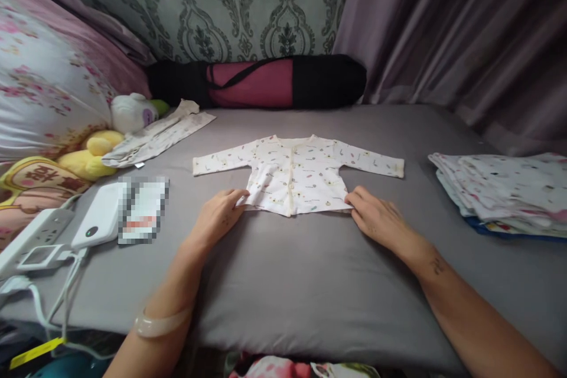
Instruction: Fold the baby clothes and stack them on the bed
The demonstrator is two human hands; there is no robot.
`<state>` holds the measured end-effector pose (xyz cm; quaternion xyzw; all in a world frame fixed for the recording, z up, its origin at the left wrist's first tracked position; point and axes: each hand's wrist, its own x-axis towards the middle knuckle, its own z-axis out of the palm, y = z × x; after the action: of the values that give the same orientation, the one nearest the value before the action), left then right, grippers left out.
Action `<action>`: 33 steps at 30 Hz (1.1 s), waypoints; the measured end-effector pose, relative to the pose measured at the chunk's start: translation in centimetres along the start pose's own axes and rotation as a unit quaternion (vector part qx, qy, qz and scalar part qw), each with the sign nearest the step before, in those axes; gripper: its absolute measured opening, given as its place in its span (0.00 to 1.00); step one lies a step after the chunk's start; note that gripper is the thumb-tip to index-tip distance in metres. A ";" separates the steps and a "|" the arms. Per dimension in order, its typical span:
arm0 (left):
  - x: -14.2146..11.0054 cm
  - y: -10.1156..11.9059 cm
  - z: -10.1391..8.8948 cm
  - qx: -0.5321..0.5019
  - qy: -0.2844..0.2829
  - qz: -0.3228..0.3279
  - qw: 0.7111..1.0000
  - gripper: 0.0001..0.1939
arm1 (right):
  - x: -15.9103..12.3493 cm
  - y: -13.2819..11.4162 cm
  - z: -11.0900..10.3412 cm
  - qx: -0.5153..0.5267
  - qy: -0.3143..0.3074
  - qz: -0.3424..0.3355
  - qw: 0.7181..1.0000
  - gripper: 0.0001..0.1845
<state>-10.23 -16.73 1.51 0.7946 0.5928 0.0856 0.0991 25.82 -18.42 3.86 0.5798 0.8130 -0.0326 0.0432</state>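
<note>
A small white baby cardigan (305, 174) with a scattered print lies flat, its neckline pointing away from me and both sleeves spread to the sides. A cream button placket runs down its front. At the lower left corner of the hem, my left hand (224, 212) pinches the fabric between thumb and fingers. My right hand (376, 215) grips the opposite hem corner in the same way. The cloth beneath is a smooth grey sheet (283, 283).
Folded clothes (500, 189) are stacked at right. To the left lie printed baby trousers (163, 133), plush toys (133, 112), a white power bank (100, 212), a blurred-out packet (144, 209) and a power strip (39, 236) with cables. A black and maroon long bag (252, 82) lies along the wall.
</note>
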 end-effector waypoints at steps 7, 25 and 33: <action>0.3 0.1 -0.5 -0.021 0.068 0.054 0.996 0.20 | -0.3 2.5 -1.2 0.135 -0.044 -0.059 0.988 0.10; 6.7 20.7 6.3 0.019 0.011 0.210 0.977 0.11 | 9.3 5.1 0.3 -0.033 0.090 0.022 0.995 0.20; 7.4 19.3 6.5 -0.121 0.015 0.242 0.963 0.11 | 9.8 5.9 0.9 -0.055 0.091 0.001 0.994 0.20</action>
<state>11.39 -15.31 0.35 0.8950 0.3698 0.1901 0.1614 28.30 -7.40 1.85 0.5779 0.8135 0.0654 0.0006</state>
